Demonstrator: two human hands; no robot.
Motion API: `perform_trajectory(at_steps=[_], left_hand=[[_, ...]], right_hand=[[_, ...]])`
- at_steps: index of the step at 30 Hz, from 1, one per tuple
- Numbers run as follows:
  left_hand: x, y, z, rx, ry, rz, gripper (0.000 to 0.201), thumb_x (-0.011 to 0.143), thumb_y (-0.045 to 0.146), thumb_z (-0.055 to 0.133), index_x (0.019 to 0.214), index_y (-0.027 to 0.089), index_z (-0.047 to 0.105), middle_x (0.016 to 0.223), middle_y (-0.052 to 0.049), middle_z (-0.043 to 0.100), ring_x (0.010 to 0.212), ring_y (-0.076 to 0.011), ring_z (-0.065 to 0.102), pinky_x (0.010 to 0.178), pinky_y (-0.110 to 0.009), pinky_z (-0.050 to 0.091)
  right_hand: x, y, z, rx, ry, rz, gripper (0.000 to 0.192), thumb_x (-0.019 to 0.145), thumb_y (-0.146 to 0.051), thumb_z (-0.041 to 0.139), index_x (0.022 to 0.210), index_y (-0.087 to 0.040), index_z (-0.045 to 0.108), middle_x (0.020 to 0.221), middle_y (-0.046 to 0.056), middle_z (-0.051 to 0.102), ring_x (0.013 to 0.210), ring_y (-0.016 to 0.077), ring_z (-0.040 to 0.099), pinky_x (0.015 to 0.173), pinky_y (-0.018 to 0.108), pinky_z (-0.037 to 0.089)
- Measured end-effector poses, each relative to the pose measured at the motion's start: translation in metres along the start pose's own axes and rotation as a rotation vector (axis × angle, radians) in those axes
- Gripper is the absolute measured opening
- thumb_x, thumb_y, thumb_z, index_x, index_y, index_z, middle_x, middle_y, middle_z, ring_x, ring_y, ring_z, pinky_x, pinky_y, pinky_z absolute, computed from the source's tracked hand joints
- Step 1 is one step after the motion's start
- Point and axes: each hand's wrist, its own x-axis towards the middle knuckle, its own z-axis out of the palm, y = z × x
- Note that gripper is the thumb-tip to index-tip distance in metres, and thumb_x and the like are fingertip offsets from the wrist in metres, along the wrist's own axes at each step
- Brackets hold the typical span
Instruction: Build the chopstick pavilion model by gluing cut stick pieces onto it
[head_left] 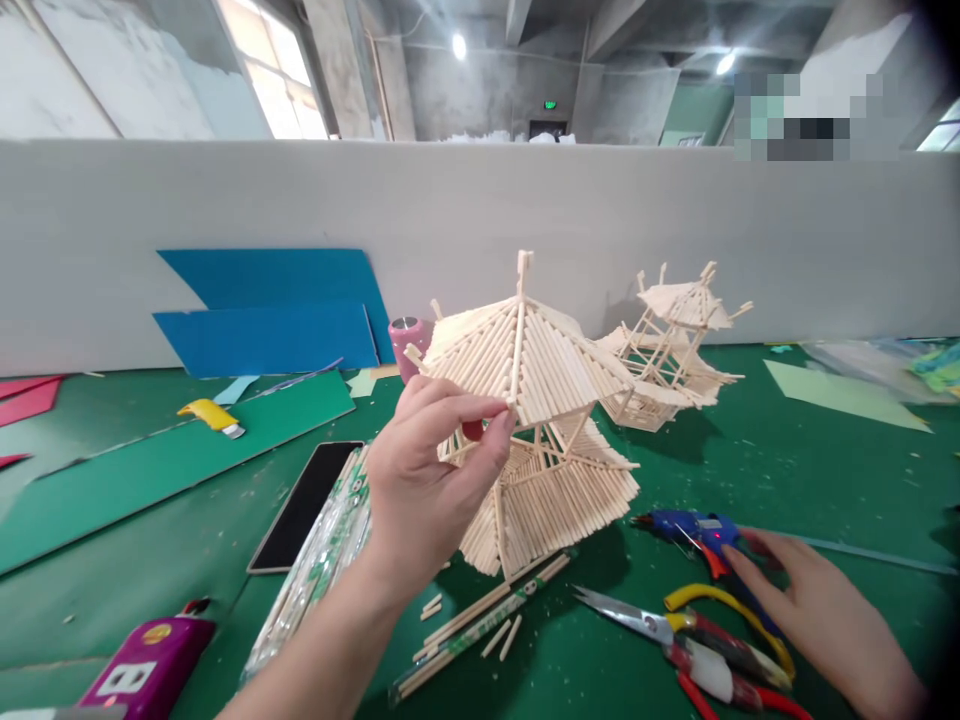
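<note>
Single cam, head-worn, looks fwd + down over the tabletop [720, 465], w/ the front stick pavilion [540, 365] approx. mid-view & fairly close. Tilt's mild: pavilion's seen from the front, a bit from above, w/ the white partition [495, 205] behind it & ceiling beams [622, 30] high beyond. L hand [420, 470] is b/w lens & pavilion, hiding part of it; its forearm [330, 630] runs in from below, v. near lens. R hand [817, 600] shows lower, to pavilion's R. Wide angle: tabletop spreads well L & R of pavilion.
</note>
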Motion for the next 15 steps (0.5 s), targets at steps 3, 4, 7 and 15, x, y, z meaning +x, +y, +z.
perform_trajectory(at_steps=[3, 4, 7, 15], left_hand=[[0.0, 0.0, 0.0, 0.0, 0.003, 0.002, 0.019, 0.067, 0.006, 0.063, 0.077, 0.022, 0.063, 0.066, 0.001, 0.059, 0.063, -0.0132, 0.051, 0.06, -0.032, 0.043], [0.0, 0.0, 0.0, 0.003, 0.006, 0.001, 0.019, 0.067, 0.006, 0.063, 0.077, 0.022, 0.063, 0.065, 0.001, 0.059, 0.063, -0.0132, 0.051, 0.061, -0.032, 0.043], [0.0, 0.0, 0.001, 0.018, 0.014, -0.01, 0.017, 0.068, 0.008, 0.063, 0.076, 0.023, 0.063, 0.065, 0.002, 0.059, 0.063, -0.0133, 0.051, 0.062, -0.032, 0.043], [0.001, 0.0, 0.001, 0.013, 0.008, 0.007, 0.017, 0.067, 0.007, 0.063, 0.076, 0.022, 0.062, 0.065, 0.001, 0.06, 0.063, -0.0132, 0.051, 0.062, -0.032, 0.042]], right_hand=[[-0.008, -0.047, -0.002, 0.036, -0.106, -0.133, 0.034, 0.079, -0.047, 0.046, 0.089, -0.018, 0.061, 0.091, 0.01, 0.064, 0.078, 0.0249, 0.06, 0.068, 0.038, 0.049], [-0.013, -0.067, 0.001, 0.078, -0.164, -0.221, 0.029, 0.082, -0.042, 0.045, 0.092, -0.019, 0.06, 0.093, 0.009, 0.064, 0.08, 0.0229, 0.06, 0.07, 0.036, 0.049], [-0.031, -0.128, 0.02, 0.187, -0.329, -0.561, 0.02, 0.085, -0.024, 0.042, 0.09, -0.019, 0.06, 0.087, 0.007, 0.065, 0.08, 0.0178, 0.06, 0.071, 0.029, 0.049], [-0.05, -0.223, 0.099, -0.027, -0.278, -0.9, 0.043, 0.076, 0.003, 0.037, 0.114, -0.008, 0.053, 0.112, 0.018, 0.059, 0.1, 0.0289, 0.056, 0.087, 0.046, 0.041]])
